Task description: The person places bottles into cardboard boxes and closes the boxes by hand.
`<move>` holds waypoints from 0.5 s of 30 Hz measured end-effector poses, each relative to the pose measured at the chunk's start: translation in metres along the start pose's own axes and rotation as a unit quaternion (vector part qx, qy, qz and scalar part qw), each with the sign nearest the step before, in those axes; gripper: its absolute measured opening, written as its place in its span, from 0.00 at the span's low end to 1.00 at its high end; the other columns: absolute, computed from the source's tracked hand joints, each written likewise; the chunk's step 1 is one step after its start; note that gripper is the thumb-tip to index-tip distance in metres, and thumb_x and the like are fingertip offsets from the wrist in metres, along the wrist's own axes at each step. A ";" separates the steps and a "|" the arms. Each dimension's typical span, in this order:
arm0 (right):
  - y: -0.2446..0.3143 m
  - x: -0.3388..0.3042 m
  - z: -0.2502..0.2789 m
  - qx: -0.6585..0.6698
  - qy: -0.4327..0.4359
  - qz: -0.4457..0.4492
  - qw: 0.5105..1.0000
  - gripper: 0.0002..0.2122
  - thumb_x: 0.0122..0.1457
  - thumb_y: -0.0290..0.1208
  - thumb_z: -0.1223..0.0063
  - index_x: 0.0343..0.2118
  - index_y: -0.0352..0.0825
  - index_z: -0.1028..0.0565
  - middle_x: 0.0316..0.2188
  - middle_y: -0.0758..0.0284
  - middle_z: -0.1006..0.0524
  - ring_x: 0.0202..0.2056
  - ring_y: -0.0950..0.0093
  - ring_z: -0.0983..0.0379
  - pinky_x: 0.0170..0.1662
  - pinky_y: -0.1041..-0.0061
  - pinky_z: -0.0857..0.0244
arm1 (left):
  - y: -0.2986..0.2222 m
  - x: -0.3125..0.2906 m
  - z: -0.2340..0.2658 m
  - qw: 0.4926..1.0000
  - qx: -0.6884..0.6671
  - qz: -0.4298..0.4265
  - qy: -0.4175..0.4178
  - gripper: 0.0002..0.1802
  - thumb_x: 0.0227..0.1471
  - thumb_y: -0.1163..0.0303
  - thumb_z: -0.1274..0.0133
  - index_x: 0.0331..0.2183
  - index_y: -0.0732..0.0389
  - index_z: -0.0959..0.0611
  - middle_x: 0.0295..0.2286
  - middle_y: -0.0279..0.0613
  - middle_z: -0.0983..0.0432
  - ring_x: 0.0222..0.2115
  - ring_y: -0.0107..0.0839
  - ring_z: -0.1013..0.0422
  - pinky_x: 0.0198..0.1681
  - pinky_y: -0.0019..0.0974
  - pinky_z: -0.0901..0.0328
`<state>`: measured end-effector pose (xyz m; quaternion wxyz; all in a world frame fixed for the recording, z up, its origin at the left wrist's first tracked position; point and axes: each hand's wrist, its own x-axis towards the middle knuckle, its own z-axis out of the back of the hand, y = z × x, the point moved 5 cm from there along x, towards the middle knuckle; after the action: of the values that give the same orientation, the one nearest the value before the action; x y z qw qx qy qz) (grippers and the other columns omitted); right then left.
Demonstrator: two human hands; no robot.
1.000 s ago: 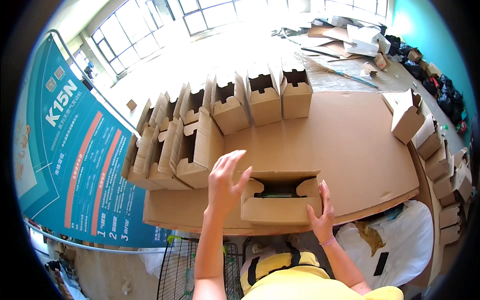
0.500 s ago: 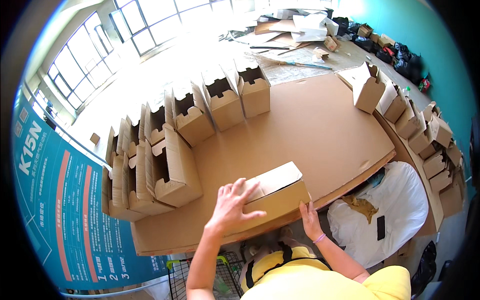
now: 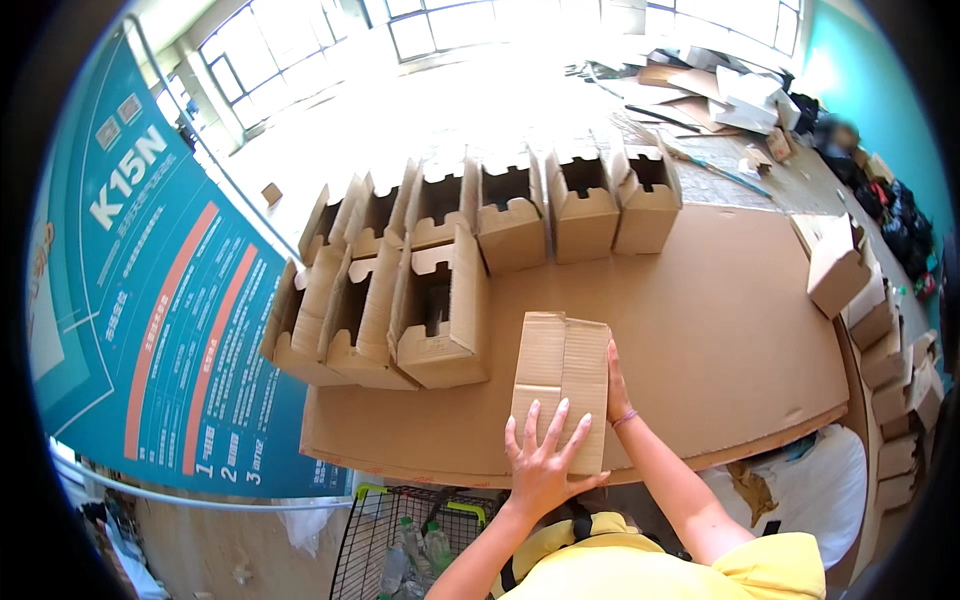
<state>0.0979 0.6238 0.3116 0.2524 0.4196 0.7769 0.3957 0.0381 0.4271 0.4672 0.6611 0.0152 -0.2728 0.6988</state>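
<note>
A: In the head view, where are the hands?

B: Both are on one closed cardboard box [image 3: 562, 385]. It lies on the counter [image 3: 720, 330], near the front edge, just right of the open boxes. The left hand [image 3: 540, 462] lies flat on the near end of its top, with the fingers [image 3: 556, 424] spread apart. The right hand [image 3: 616, 385] presses against the right side of the box; its fingers are close together as far as I can see, and the tips are hidden behind the box.

A: So no hand closes around it?

B: No, they only lie against it.

A: What stands around?

B: A group of open boxes [image 3: 440, 310] stands on the left of the counter, and a row of open boxes [image 3: 560, 205] along the far edge. More boxes [image 3: 880, 330] are piled at the right. A blue banner [image 3: 160, 300] hangs at the left, and a wire cart [image 3: 390, 545] is below the counter edge.
</note>
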 end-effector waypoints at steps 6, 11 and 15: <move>0.021 0.062 -0.040 -0.016 0.057 -0.100 0.993 0.34 0.66 0.57 0.70 0.68 0.39 0.55 0.67 0.66 0.49 0.66 0.72 0.52 0.66 0.72 0.55 | 0.035 0.060 -0.030 0.993 0.082 0.041 -0.071 0.41 0.38 0.37 0.40 0.53 0.43 0.23 0.57 0.41 0.36 0.60 0.52 0.47 0.60 0.66 0.62; 0.046 0.024 -0.068 -0.153 0.081 -0.112 0.979 0.36 0.65 0.59 0.70 0.68 0.39 0.55 0.68 0.65 0.53 0.67 0.69 0.56 0.67 0.68 0.58 | 0.082 0.112 -0.039 0.986 0.115 0.067 -0.100 0.42 0.36 0.41 0.39 0.54 0.44 0.24 0.57 0.43 0.36 0.60 0.51 0.45 0.61 0.67 0.60; 0.023 -0.046 -0.035 -0.166 0.142 -0.203 0.955 0.35 0.65 0.59 0.73 0.68 0.41 0.58 0.69 0.66 0.60 0.68 0.64 0.60 0.68 0.59 0.62 | 0.106 0.131 -0.039 0.985 0.106 0.036 -0.131 0.38 0.41 0.39 0.43 0.53 0.44 0.24 0.56 0.41 0.34 0.59 0.49 0.44 0.60 0.67 0.59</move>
<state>0.1071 0.5781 0.3528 0.2806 0.1447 0.7971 0.5148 -0.0637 0.5654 0.4464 0.5890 0.1665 -0.2815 0.7390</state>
